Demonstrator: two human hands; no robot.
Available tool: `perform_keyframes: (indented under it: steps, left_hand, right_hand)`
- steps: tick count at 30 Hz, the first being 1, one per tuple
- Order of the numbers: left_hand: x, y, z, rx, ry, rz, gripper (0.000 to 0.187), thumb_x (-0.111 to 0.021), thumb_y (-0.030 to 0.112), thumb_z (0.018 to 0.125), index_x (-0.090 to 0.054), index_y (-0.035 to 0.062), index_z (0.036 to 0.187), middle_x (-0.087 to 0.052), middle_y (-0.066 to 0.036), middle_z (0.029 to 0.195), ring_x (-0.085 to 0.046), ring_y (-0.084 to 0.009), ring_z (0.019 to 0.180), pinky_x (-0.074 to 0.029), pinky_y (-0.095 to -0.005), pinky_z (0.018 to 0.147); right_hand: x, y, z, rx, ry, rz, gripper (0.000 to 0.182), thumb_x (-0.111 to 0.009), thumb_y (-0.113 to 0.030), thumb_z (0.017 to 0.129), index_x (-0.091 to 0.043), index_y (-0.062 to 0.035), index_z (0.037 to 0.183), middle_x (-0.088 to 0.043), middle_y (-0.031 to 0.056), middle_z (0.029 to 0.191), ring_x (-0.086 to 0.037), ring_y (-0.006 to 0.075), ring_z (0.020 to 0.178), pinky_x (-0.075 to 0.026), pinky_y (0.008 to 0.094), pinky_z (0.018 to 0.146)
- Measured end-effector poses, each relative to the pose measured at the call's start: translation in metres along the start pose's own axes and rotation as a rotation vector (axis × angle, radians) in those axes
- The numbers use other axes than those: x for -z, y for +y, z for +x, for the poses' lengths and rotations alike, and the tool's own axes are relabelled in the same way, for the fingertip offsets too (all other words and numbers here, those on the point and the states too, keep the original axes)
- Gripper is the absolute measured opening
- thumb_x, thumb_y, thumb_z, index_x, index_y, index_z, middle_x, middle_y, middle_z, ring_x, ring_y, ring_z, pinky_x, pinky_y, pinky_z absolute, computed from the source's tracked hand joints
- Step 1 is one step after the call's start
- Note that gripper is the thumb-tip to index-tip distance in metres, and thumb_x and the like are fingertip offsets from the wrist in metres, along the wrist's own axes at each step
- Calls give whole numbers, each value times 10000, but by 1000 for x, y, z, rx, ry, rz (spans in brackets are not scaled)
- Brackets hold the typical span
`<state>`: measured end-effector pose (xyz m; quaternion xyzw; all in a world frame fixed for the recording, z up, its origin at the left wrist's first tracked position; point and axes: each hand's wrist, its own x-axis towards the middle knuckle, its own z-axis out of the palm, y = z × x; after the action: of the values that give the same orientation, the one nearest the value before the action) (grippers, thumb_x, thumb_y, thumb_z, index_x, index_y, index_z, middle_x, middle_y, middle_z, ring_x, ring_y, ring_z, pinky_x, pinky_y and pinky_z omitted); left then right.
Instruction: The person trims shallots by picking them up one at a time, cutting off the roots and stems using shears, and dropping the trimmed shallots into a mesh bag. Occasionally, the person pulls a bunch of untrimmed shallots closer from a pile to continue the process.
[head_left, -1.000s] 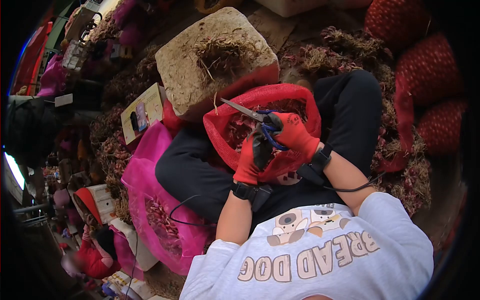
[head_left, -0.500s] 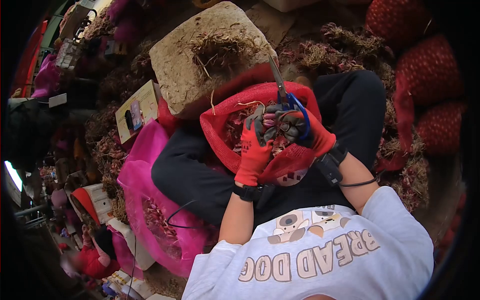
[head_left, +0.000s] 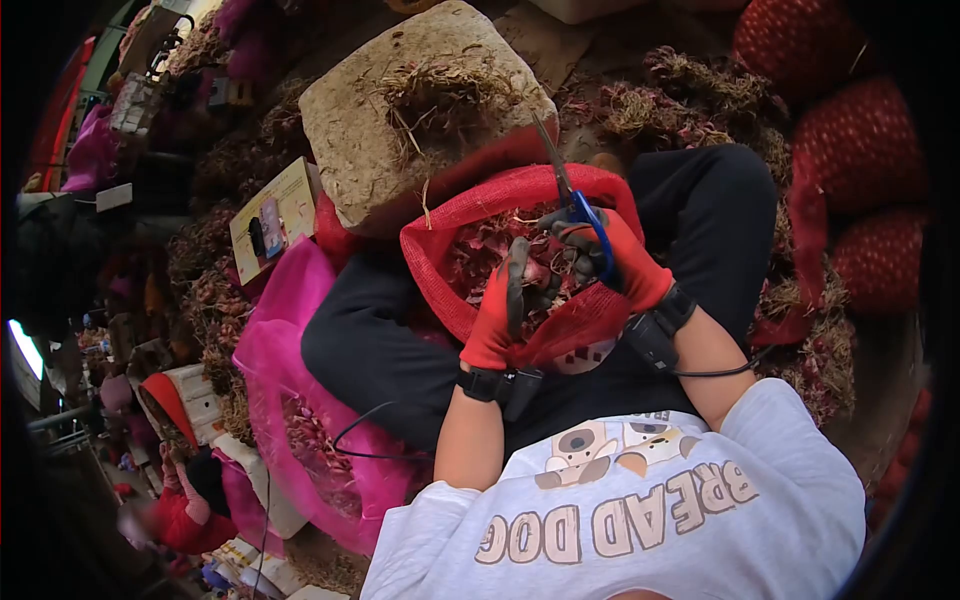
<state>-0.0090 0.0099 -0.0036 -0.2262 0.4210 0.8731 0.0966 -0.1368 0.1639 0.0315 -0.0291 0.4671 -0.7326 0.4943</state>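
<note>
A red mesh bag (head_left: pixel 438 268) stands with its mouth spread wide in my lap, holding shallots (head_left: pixel 536 272) and loose papery skins. My left hand (head_left: pixel 503 300), in a red and grey work glove, is over the near left part of the bag's mouth. Its fingers are stretched out and nothing shows in them. My right hand (head_left: pixel 612 255), gloved the same way, grips the blue-handled scissors (head_left: pixel 560 165). Their metal blades point up and away, past the bag's far rim. Part of the scissors' handle is hidden by the glove.
A pale foam box (head_left: pixel 350 130) with dry stalks on it stands beyond the bag. Pink mesh (head_left: pixel 275 350) lies to the left, near a cardboard box (head_left: pixel 290 205) carrying small items. Full red sacks (head_left: pixel 860 140) line the right. Another person (head_left: pixel 185 515) sits at lower left.
My hands have come apart, and the shallots held between them are no longer in my fingers. The left hand has opened and shifted slightly left; the right still holds the scissors.
</note>
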Motion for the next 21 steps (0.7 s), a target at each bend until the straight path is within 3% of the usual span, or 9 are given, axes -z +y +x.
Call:
perform_keyframes:
  steps: [2,5,6,9,11,12,16,19,21]
  left_hand:
    - [0,-3,1,-17,30,-20,349,-422,407,975,-555,86,951,-565,-54,830,-541,-152,752,-476,-278,641]
    - [-20,6,-2,21,186,-182,320,-418,398,984,-550,120,898,-504,23,716,-489,-91,646,-418,-234,576]
    - [-26,11,-5,45,257,-258,298,-418,379,988,-551,128,898,-480,55,684,-471,-64,613,-395,-215,556]
    - [1,-2,1,-4,-84,-367,294,-424,347,991,-583,101,1013,-547,2,791,-524,-101,693,-443,-233,626]
    - [0,0,-4,-118,-83,-36,290,-440,304,986,-571,78,1113,-575,-36,936,-559,-141,808,-466,-257,712]
    - [-2,2,-6,-176,-85,131,304,-448,282,984,-565,67,1164,-589,-55,1008,-577,-161,866,-477,-269,755]
    - [0,10,-4,-666,-175,897,395,-499,185,953,-457,20,1309,-551,-81,1214,-556,-191,1058,-471,-306,892]
    - [-17,7,-13,-265,-167,22,456,-499,199,958,-386,7,1356,-546,-95,1214,-564,-174,1039,-474,-308,905]
    - [-8,8,-11,-303,-112,178,467,-506,215,962,-374,38,1373,-550,-86,1220,-564,-170,1057,-480,-320,910]
  right_hand:
    - [4,1,1,-8,-48,-39,254,-596,-122,881,-600,21,1091,-613,24,786,-604,98,567,-521,254,534]
    - [1,8,11,357,26,-446,221,-641,-126,853,-620,8,1027,-636,24,824,-620,109,698,-508,258,650]
    - [-1,5,9,354,4,-593,226,-654,-122,839,-620,4,1024,-629,17,827,-596,93,715,-491,252,664]
    - [-6,-1,2,355,-41,-881,232,-680,-112,808,-623,-6,1007,-614,2,823,-541,59,741,-455,239,686]
    - [-6,13,6,378,-53,-872,216,-680,-107,804,-626,-10,989,-610,4,801,-528,56,722,-449,235,674]
    - [2,17,10,141,-86,-482,184,-646,-105,819,-633,-8,974,-630,28,798,-569,75,727,-471,236,654]
    - [14,26,12,-38,-35,-21,242,-612,-133,839,-613,20,1026,-656,63,885,-633,127,690,-512,241,568]
    - [25,33,15,-39,-42,163,278,-611,-147,857,-586,20,1078,-651,60,909,-622,117,662,-509,234,567]
    - [37,33,22,-28,-47,208,283,-593,-176,874,-597,16,1081,-650,64,874,-625,129,642,-520,252,545]
